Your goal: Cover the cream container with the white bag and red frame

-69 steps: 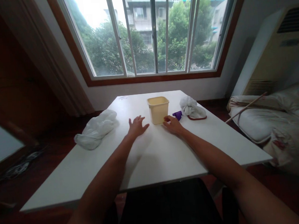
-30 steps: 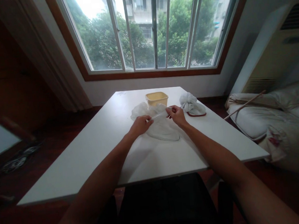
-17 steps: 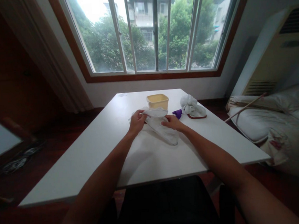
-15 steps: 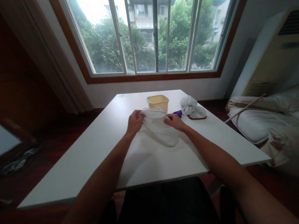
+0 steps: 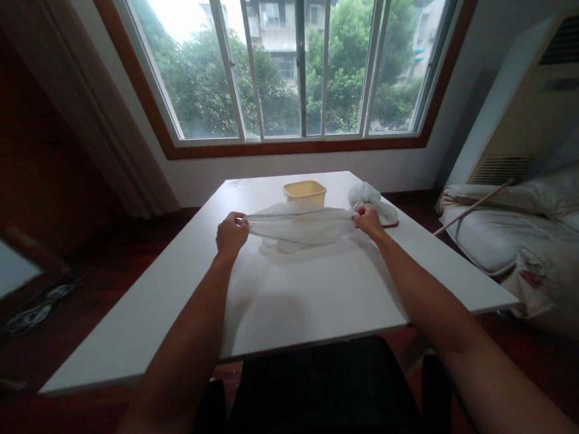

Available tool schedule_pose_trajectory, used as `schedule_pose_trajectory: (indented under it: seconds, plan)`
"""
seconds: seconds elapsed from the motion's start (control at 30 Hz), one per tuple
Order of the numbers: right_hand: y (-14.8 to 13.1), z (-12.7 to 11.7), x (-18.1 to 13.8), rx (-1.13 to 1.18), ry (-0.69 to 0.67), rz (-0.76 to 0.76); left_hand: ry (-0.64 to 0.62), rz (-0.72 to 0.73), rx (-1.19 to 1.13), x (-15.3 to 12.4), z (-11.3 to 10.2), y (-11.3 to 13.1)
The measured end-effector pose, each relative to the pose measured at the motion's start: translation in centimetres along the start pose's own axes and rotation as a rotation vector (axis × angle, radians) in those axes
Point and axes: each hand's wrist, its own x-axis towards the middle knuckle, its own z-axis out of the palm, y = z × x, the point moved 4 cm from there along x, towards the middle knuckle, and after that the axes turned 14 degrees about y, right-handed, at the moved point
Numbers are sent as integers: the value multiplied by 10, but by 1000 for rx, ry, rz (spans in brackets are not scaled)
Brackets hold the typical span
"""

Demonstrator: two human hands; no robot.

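A thin white plastic bag [image 5: 297,224] is stretched wide between both hands, just above the white table [image 5: 296,297]. My left hand [image 5: 231,235] is closed on the bag's left edge. My right hand [image 5: 368,221] is closed on its right edge. The bag's lower part sags onto the tabletop. Right behind the bag stands a small yellow plastic bin [image 5: 304,192], its lower half hidden by the bag.
A bunched white cloth or bag [image 5: 371,198] lies on a dark red-rimmed thing at the table's right rear. A white cushion pile [image 5: 535,224] and a floor air conditioner [image 5: 541,97] stand to the right. A dark chair [image 5: 324,401] is under the near edge.
The bag came from the table's left side to the middle. Over the last half second both hands have pulled apart, stretching it wide. The purple object by the bin is now hidden.
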Motion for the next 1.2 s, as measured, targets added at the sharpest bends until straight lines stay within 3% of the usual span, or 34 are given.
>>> schedule_pose_trajectory:
  seconds: [0.13, 0.27, 0.43, 0.63, 0.77, 0.83, 0.9, 1.1, 1.2]
  plan:
    - [-16, 9, -15, 287, -313, 53, -80, 8, -66, -1, 5, 4]
    - [-28, 13, -31, 342, -542, 114, -251, -44, -211, -7, 18, 11]
    - [-36, 3, -33, 441, -648, 246, -186, -80, -234, 1, 18, -1]
    - [-46, -19, -30, 448, -700, 227, -98, -71, -69, 15, 8, -24]
    - [-43, -21, -29, 448, -791, 256, -64, -65, 0, 21, -1, -33]
    - [-37, -16, -26, 433, -761, 262, -42, -28, 28, 24, -5, -33]
    - [-28, -8, -20, 363, -635, 234, -23, 11, 46, 25, -9, -30]
    - [-14, 3, -8, -67, -24, -77, -71, 62, 48, 18, -10, -11]
    - [-21, 12, -14, -120, 28, -196, -153, -41, -57, 13, -8, -2]
